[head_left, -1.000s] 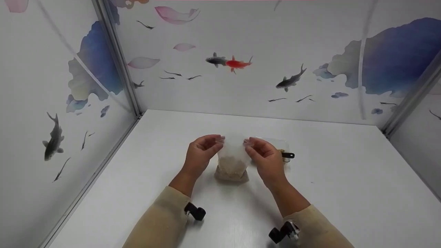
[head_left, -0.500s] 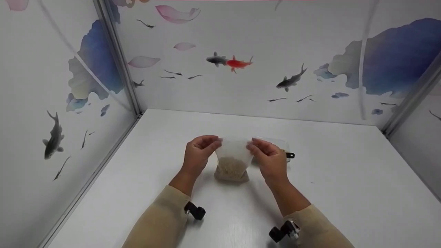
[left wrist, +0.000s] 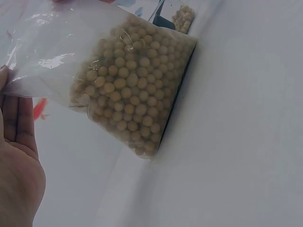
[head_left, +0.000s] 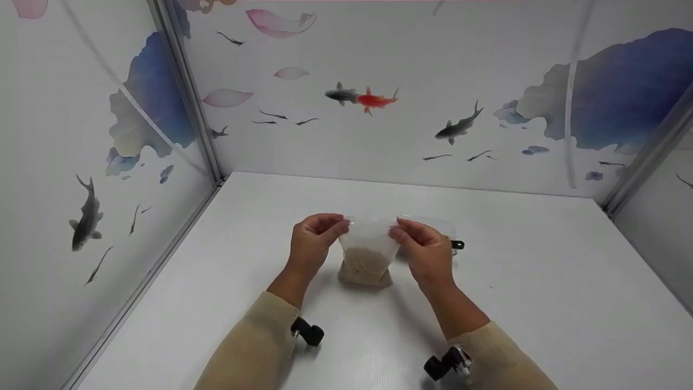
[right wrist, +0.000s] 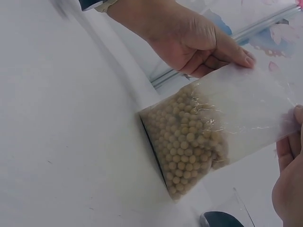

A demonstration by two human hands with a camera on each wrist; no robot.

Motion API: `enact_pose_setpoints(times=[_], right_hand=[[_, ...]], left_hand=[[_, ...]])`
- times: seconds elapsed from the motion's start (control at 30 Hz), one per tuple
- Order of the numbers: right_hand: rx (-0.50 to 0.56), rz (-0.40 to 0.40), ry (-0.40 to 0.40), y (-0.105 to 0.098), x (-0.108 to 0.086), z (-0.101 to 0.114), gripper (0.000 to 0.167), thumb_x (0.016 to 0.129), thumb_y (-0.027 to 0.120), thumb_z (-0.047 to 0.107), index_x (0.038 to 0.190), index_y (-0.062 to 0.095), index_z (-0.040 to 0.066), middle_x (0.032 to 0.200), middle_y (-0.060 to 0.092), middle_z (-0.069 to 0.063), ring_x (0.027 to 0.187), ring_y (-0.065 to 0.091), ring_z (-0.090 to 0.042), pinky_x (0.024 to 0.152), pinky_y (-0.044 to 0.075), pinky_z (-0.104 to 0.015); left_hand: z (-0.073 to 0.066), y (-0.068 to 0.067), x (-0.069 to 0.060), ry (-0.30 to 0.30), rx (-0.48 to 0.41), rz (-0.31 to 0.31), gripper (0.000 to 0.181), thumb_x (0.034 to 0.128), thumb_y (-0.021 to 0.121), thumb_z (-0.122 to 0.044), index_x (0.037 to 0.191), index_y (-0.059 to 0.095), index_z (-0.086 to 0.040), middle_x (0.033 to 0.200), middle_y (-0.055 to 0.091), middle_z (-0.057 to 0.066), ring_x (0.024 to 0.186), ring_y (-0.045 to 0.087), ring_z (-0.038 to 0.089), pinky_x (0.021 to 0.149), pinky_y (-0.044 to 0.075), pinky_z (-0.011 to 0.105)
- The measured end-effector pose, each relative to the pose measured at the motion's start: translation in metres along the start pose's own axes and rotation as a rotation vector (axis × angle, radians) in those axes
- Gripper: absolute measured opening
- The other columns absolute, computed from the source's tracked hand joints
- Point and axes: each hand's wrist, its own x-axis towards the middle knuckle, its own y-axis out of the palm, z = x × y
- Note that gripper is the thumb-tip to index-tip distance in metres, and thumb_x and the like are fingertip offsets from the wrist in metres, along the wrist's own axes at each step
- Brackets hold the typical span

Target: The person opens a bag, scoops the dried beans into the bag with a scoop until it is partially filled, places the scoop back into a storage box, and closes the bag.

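A clear plastic bag [head_left: 367, 262] of round, beige soybeans stands on the table in front of me, its lower part full and its upper part slack and see-through. With thumb and fingers, my left hand [head_left: 311, 244] pinches the bag's upper left corner. The upper right corner is pinched by my right hand [head_left: 431, 257]. In the left wrist view the soybeans [left wrist: 135, 85] show plainly through the plastic. Both hands hold the top stretched between them in the right wrist view, the left hand [right wrist: 189, 40] farther off and the right hand [right wrist: 289, 179] at the edge.
Behind my right hand is a clear plastic box [head_left: 433, 221], partly hidden, with a black handle [head_left: 458, 245] sticking out. More beans [left wrist: 183, 18] lie by a dark utensil [left wrist: 163, 22] there. White panels with painted fish enclose the white table [head_left: 541, 260] at the back and sides.
My hands have drawn slightly apart, and the upper part of the bag is spread wider and flatter between them. The bottom of the bag has stayed in place on the table.
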Motion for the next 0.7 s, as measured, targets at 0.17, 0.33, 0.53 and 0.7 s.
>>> enact_pose_setpoints(times=[0.17,0.33,0.53,0.7], right_hand=[[-0.031,-0.003,-0.016,-0.0002,-0.0013,0.0011,0.026,0.094,0.083,0.01,0.119,0.079,0.002,0.107,0.083,-0.005,0.101,0.079,-0.021,0.09,0.065,-0.027],[-0.025,0.013,-0.026,-0.0012,-0.0017,-0.0013,0.024,0.096,0.082,0.012,0.119,0.08,0.008,0.108,0.081,-0.008,0.101,0.077,-0.023,0.089,0.065,-0.028],[-0.064,0.071,0.014,-0.0005,-0.0023,-0.0028,0.031,0.096,0.083,0.02,0.126,0.077,0.018,0.115,0.078,-0.007,0.107,0.073,-0.023,0.09,0.064,-0.027],[-0.103,0.114,0.031,0.002,-0.005,-0.0005,0.037,0.094,0.085,0.032,0.128,0.076,0.021,0.124,0.079,-0.003,0.118,0.074,-0.02,0.099,0.061,-0.023]], left_hand=[[-0.0028,0.0003,-0.0014,0.0,0.028,0.005,0.024,0.0926,0.086,-0.02,0.112,0.079,-0.007,0.108,0.082,0.009,0.098,0.078,0.02,0.093,0.064,0.03],[-0.0028,0.0003,-0.0023,-0.009,0.08,0.019,0.031,0.0936,0.086,-0.03,0.116,0.077,-0.011,0.11,0.079,0.008,0.101,0.074,0.021,0.093,0.064,0.032],[-0.004,0.0039,-0.005,-0.011,0.184,0.096,0.041,0.0914,0.086,-0.046,0.124,0.076,-0.022,0.119,0.078,0.001,0.11,0.072,0.02,0.091,0.062,0.025],[-0.0052,0.0079,-0.0051,-0.01,0.205,0.126,0.043,0.0902,0.087,-0.046,0.123,0.077,-0.02,0.121,0.08,0.0,0.113,0.074,0.019,0.095,0.062,0.027]])
